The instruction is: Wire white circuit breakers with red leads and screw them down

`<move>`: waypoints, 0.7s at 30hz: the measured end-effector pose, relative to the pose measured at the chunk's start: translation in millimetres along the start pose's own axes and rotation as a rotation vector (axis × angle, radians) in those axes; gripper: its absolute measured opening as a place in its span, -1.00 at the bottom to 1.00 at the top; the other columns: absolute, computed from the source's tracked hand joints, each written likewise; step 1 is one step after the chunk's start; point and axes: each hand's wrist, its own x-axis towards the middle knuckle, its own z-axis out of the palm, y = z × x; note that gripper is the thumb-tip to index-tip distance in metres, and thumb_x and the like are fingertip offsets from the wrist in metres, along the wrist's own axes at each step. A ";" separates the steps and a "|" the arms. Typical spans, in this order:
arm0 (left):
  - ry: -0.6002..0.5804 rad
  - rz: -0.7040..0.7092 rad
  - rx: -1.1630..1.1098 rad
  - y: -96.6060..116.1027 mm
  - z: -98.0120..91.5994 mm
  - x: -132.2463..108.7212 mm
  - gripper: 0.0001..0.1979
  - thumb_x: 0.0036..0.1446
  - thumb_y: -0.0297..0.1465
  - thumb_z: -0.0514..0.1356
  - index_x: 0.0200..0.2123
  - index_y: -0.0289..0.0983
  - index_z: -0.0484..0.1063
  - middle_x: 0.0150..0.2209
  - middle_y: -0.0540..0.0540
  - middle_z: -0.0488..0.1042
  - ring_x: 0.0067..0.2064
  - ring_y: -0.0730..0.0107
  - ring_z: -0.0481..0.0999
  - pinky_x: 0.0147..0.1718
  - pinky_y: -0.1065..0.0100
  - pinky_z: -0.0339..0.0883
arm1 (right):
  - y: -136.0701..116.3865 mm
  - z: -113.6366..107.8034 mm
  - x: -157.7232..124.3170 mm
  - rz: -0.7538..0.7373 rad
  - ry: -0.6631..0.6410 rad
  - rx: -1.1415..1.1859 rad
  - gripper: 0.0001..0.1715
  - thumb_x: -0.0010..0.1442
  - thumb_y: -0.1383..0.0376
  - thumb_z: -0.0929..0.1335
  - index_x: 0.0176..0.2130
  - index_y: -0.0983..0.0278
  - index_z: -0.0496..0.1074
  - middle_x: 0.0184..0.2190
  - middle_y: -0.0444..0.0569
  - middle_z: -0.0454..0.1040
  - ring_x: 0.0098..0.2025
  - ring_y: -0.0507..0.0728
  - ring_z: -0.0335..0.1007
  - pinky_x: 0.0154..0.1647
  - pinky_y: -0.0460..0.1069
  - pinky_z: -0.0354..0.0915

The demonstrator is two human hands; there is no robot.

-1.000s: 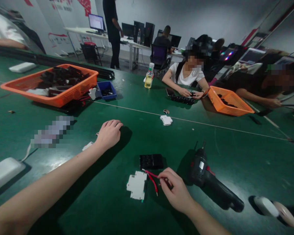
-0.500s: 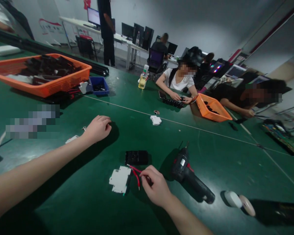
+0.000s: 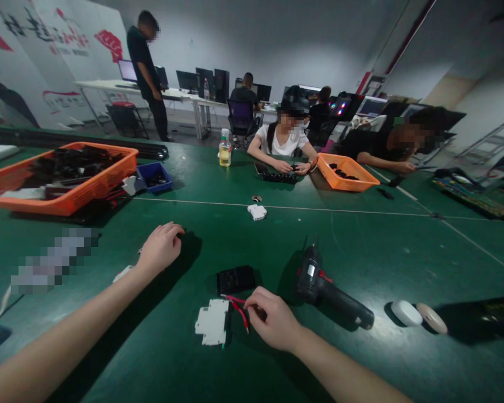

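My right hand (image 3: pixel 273 318) pinches the end of a red wire (image 3: pixel 240 313) just right of a white plastic module (image 3: pixel 213 322) on the green table. Above the module lies a black rectangular part (image 3: pixel 236 279). My left hand (image 3: pixel 162 246) is curled over the table farther left, fingers bent; whatever it may hold is hidden. A small white piece (image 3: pixel 123 273) sits partly behind my left forearm. To the right of my right hand rests a black power screwdriver (image 3: pixel 330 288).
An orange basket (image 3: pixel 73 200) of black parts and a blue bin (image 3: pixel 155 178) stand at left. A bottle (image 3: pixel 225 148), a white part (image 3: pixel 257 212) and another orange basket (image 3: pixel 348 182) lie farther back. People sit across the table. Round lids (image 3: pixel 406 313) are at right.
The head view has tilted up and levelled, so the scene sits differently in the picture. Both hands keep nearly the same poses, the right one still at the red wire.
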 end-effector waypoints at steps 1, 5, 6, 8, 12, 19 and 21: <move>0.002 -0.001 0.010 -0.7 -0.3 0.0 -0.70 0.16 -0.43 0.00 -0.16 -0.24 0.49 0.03 -0.16 0.54 0.18 0.12 0.42 0.23 0.08 0.21 | 0.6 0.3 -0.2 -0.006 0.003 -0.004 -0.86 0.31 0.38 0.28 -0.21 0.26 0.44 -0.27 -0.07 0.40 -0.39 0.00 0.31 -0.39 -0.08 0.23; -0.007 -0.027 0.038 -0.9 -3.0 -0.4 -0.72 0.17 -0.41 0.01 -0.16 -0.22 0.50 0.05 -0.13 0.54 0.16 0.13 0.43 0.18 0.11 0.26 | 0.9 -0.3 -1.3 -0.015 0.000 0.001 -0.86 0.30 0.38 0.28 -0.21 0.27 0.44 -0.26 -0.06 0.41 -0.39 -0.01 0.31 -0.40 -0.09 0.23; -0.008 -0.038 0.043 -0.2 -4.1 -0.5 -0.72 0.17 -0.40 0.02 -0.16 -0.21 0.50 0.05 -0.11 0.54 0.16 0.13 0.43 0.16 0.10 0.27 | 0.5 -0.8 -1.4 -0.013 -0.003 0.003 -0.85 0.30 0.38 0.27 -0.21 0.27 0.45 -0.26 -0.06 0.41 -0.39 -0.01 0.31 -0.40 -0.09 0.23; -0.009 -0.064 0.056 2.2 -6.4 -0.6 -0.72 0.17 -0.40 0.02 -0.16 -0.19 0.49 0.04 -0.10 0.54 0.14 0.11 0.44 0.11 0.08 0.28 | -0.5 -2.0 -1.5 -0.006 -0.007 0.004 -0.85 0.31 0.38 0.28 -0.21 0.27 0.45 -0.25 -0.06 0.42 -0.39 -0.01 0.32 -0.41 -0.10 0.23; -0.020 -0.116 0.120 10.5 -11.2 -0.3 -0.72 0.21 -0.35 -0.01 -0.17 -0.18 0.49 -0.03 -0.12 0.56 0.09 0.06 0.44 0.05 0.00 0.24 | -1.9 -3.9 -1.3 -0.013 -0.007 -0.022 -0.85 0.30 0.37 0.28 -0.22 0.28 0.47 -0.27 -0.06 0.42 -0.38 -0.01 0.32 -0.40 -0.10 0.23; 0.028 -0.040 0.289 30.3 -21.9 -3.6 -0.51 0.33 -0.12 -0.11 -0.27 -0.26 0.54 -0.17 -0.27 0.57 0.08 -0.06 0.40 0.10 -0.04 0.13 | -2.1 -2.2 -3.3 -0.070 0.018 -0.051 -0.84 0.29 0.40 0.29 -0.22 0.27 0.48 -0.28 -0.05 0.44 -0.39 0.01 0.33 -0.40 -0.09 0.25; 0.023 -0.029 0.310 32.8 -23.9 -4.4 -0.47 0.34 -0.10 -0.13 -0.30 -0.27 0.54 -0.21 -0.29 0.57 0.05 -0.06 0.42 0.08 -0.02 0.14 | -2.1 -1.2 -4.2 -0.083 0.032 -0.062 -0.83 0.29 0.40 0.29 -0.21 0.27 0.48 -0.28 -0.05 0.44 -0.39 0.01 0.33 -0.40 -0.09 0.26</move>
